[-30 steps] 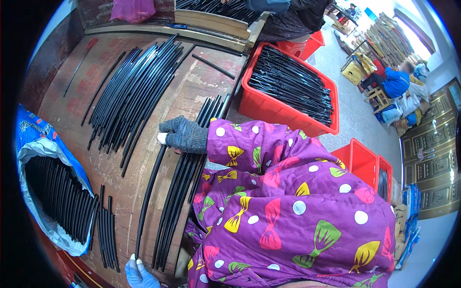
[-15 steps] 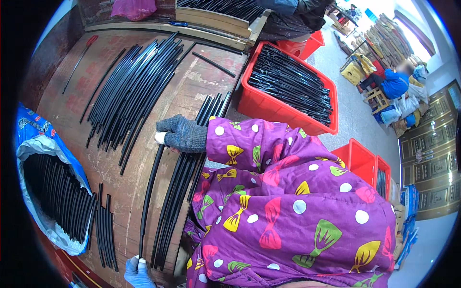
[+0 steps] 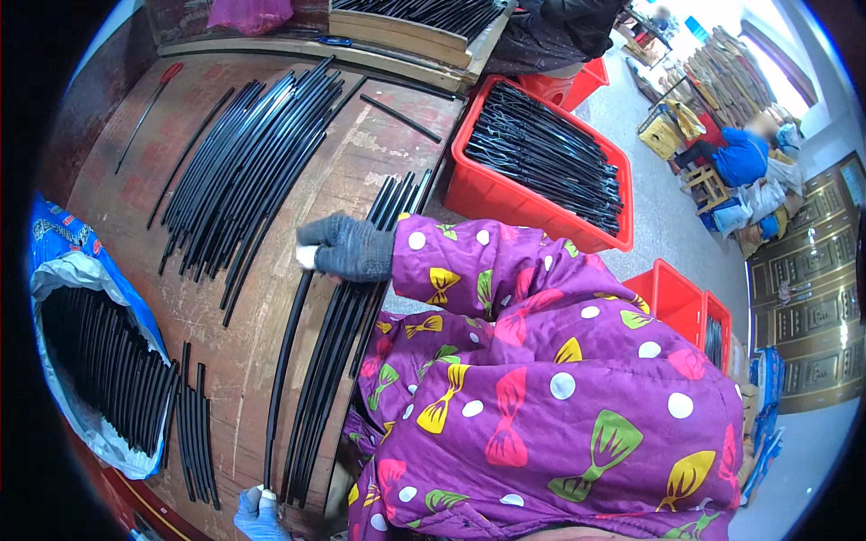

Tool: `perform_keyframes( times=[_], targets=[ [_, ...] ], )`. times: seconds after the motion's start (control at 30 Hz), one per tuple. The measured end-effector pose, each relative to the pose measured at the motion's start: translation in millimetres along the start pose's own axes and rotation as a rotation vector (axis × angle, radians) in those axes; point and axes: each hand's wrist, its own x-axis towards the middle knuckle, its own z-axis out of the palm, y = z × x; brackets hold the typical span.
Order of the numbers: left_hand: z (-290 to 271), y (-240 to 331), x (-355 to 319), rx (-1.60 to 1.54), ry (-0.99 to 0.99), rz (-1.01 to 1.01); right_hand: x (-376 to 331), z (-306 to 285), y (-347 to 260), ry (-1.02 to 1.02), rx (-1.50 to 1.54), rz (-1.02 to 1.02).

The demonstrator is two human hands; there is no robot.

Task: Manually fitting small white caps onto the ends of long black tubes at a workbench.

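Note:
A long black rod (image 3: 286, 379) stretches between my two gloved hands, slightly bowed, above the wooden table. My right hand (image 3: 347, 248), in a dark grey glove with bare or white-covered fingertips, is closed on its upper end. At the bottom of the view my left hand (image 3: 258, 516), in a light blue glove, pinches the lower end; part of that hand lies outside the picture. Right beside the rod, a bundle of black rods (image 3: 327, 388) lies along the table edge and passes beneath my right hand and purple sleeve.
A large pile of black rods (image 3: 248, 171) covers the far table, near a red-handled screwdriver (image 3: 169, 74). At left stands a blue-and-white sack (image 3: 135, 316) of black tubes, with several shorter tubes (image 3: 196, 437) alongside. Red bins (image 3: 541, 212) stand right; people sit or stand beyond.
Both hands and the rod have shifted a little to the right. My right hand is slightly higher and blurred by motion. The piles have not been disturbed.

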Motion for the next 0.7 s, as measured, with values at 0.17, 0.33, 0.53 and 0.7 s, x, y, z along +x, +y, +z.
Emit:
perform_keyframes(
  times=[0.17,0.33,0.53,0.7],
  targets=[
    [-5.6,11.2,-7.2,0.067,-0.132,-0.123,0.7,-21.6,4.0,-0.005,0.024,0.076],
    [-2.2,13.0,-5.0,0.070,-0.133,-0.082,4.4,-21.4,8.0,-0.014,-0.015,0.007],
    [0.4,-26.9,9.9,-0.127,-0.077,0.093,-1.7,-8.4,-0.2,-0.022,0.022,-0.006],
    [-3.8,-11.8,3.2,-0.011,-0.103,-0.014,1.0,-15.2,4.3,0.023,0.022,0.036]
  ],
)
